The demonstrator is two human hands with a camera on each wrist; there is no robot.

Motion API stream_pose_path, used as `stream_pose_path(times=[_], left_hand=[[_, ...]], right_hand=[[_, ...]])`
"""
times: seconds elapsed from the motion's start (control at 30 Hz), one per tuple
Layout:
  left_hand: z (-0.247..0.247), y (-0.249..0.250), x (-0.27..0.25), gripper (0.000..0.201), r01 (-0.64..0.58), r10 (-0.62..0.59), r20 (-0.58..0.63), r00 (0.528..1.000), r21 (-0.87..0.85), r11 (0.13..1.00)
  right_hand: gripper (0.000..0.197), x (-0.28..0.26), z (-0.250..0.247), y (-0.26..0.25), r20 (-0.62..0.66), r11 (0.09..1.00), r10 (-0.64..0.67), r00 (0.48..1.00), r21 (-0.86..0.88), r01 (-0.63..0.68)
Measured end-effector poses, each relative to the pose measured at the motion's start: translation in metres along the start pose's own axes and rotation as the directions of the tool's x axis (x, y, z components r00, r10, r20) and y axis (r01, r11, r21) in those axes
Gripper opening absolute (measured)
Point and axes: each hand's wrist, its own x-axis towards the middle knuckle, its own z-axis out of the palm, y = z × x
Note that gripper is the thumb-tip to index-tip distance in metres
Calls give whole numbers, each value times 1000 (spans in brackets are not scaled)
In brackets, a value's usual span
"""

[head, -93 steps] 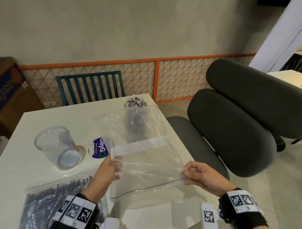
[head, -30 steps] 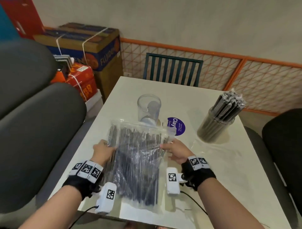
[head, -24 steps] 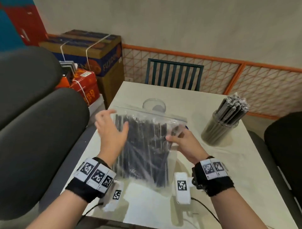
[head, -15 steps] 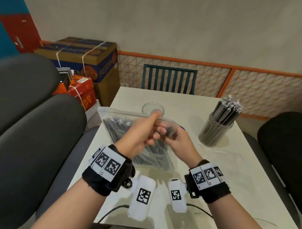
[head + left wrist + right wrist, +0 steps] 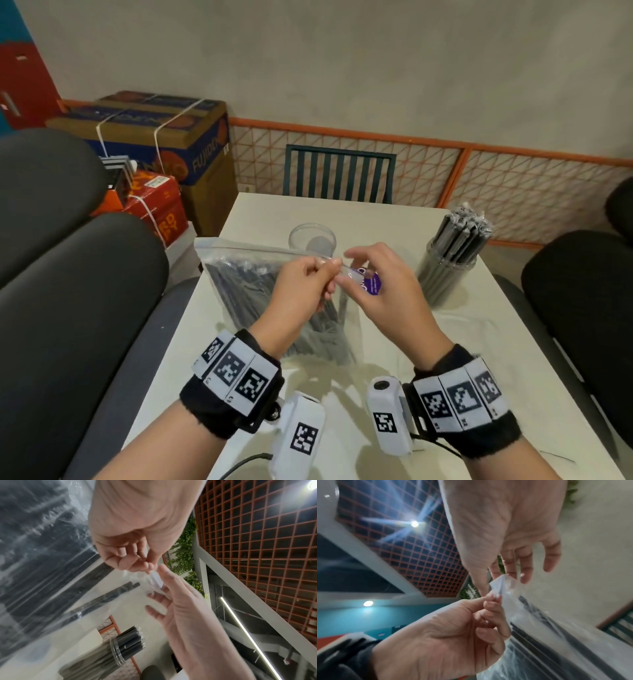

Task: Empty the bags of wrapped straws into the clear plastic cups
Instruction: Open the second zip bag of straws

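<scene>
A clear zip bag of dark wrapped straws (image 5: pixel 274 301) stands tilted above the table, its sealed top edge uppermost. My left hand (image 5: pixel 325 274) pinches the bag's top right corner between thumb and curled fingers (image 5: pixel 489 605). My right hand (image 5: pixel 347 270) meets it at the same corner, thumb in front and fingers (image 5: pixel 154 597) behind the plastic, pinching the edge (image 5: pixel 498 584). An empty clear cup (image 5: pixel 312 238) stands just behind the bag. A second clear cup packed with wrapped straws (image 5: pixel 448 270) stands at the table's right side, also seen in the left wrist view (image 5: pixel 120 654).
The white table (image 5: pixel 445 342) carries a purple sticker (image 5: pixel 371 284) near my right hand. Black padded chairs flank it on the left (image 5: pixel 68 291) and right (image 5: pixel 582 291). A green slatted chair (image 5: pixel 339 178) stands at the far end, with cardboard boxes (image 5: pixel 164 144) at back left.
The bag lay flat on the table under both hands; it now stands raised. My left hand crossed from the bag's left side to its top right corner beside my right hand.
</scene>
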Motion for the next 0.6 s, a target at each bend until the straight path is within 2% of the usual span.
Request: stream_pose_path(times=[0.07, 0.13, 0.27, 0.43, 0.5, 0.6], left_hand=[[2, -4, -2, 29, -40, 39, 20, 999, 10, 999], [5, -7, -3, 30, -53, 53, 35, 998, 10, 999], [8, -10, -3, 29, -61, 60, 41, 997, 24, 998], [13, -15, -6, 31, -75, 68, 97, 993, 66, 995], [10, -15, -6, 32, -82, 77, 95, 993, 48, 996], [3, -11, -3, 30, -80, 72, 156, 985, 50, 995]], right_hand=[[15, 3, -1, -3, -52, 989, -22, 998, -147, 14], [12, 5, -1, -5, -62, 979, 16, 998, -203, -29], [13, 6, 0, -4, -106, 979, 128, 986, -144, -143], [14, 26, -1, -1, -205, 932, 307, 929, -136, -337], [12, 30, -2, -3, -151, 930, 325, 934, -130, -345], [6, 29, -2, -5, 40, 950, 305, 952, -90, -300]])
